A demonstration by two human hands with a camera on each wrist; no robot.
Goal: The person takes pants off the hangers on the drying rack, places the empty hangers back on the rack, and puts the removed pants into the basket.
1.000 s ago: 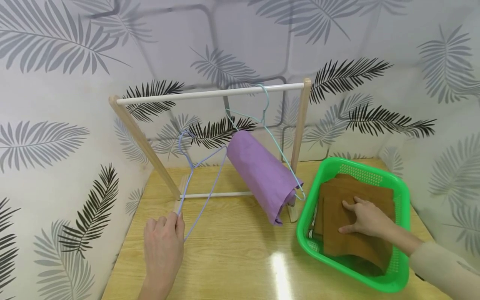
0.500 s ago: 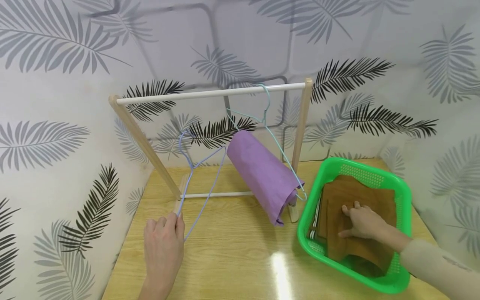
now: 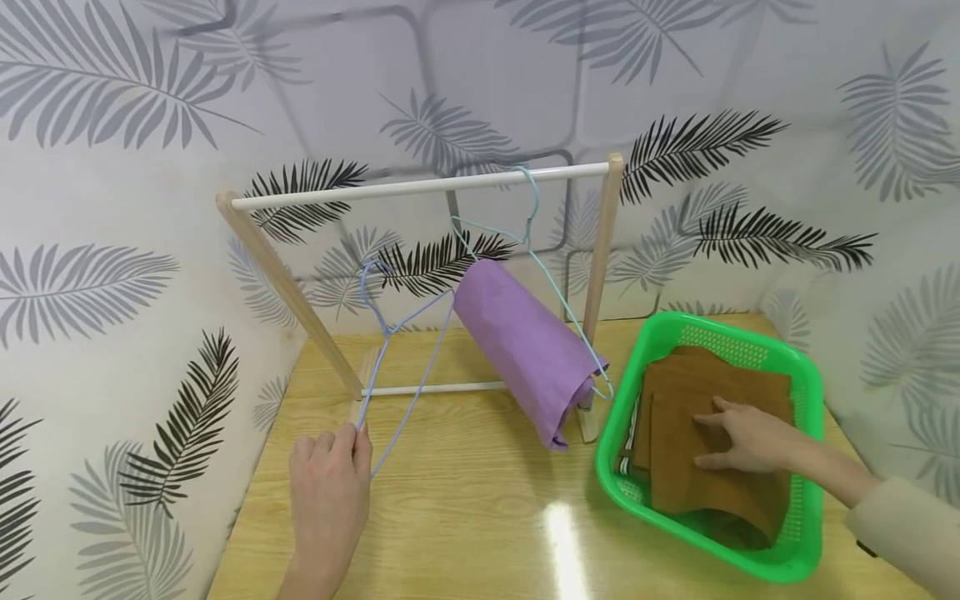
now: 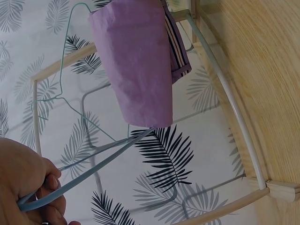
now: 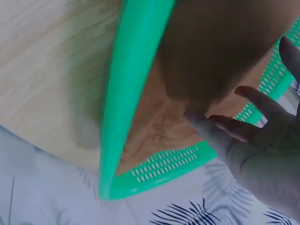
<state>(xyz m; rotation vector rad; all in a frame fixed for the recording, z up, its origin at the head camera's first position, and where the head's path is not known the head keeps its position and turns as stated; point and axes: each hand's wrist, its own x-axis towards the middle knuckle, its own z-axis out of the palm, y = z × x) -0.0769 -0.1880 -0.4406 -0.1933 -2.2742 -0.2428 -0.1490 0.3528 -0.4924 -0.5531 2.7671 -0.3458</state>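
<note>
In the head view my left hand (image 3: 330,492) grips one end of a periwinkle-blue clothes hanger (image 3: 411,317), whose hook points away toward the rack. The left wrist view shows the thumb and curled fingers around the hanger's blue wire (image 4: 89,171). My right hand (image 3: 757,439) is over folded brown fabric (image 3: 678,475) in a green plastic basket (image 3: 810,533). Its fingers (image 5: 262,101) are spread and relaxed in the right wrist view, close over the fabric, pinching nothing.
A wooden rack with a white top rail (image 3: 360,193) stands by the patterned wall. From it hangs a mint-green hanger (image 3: 555,287) bearing a folded purple garment (image 3: 521,350). Rack and basket share the wooden table (image 3: 450,517).
My right hand has drawn slightly to the right over the brown fabric, after moving a little left earlier. The left hand and the blue hanger stay nearly still.
</note>
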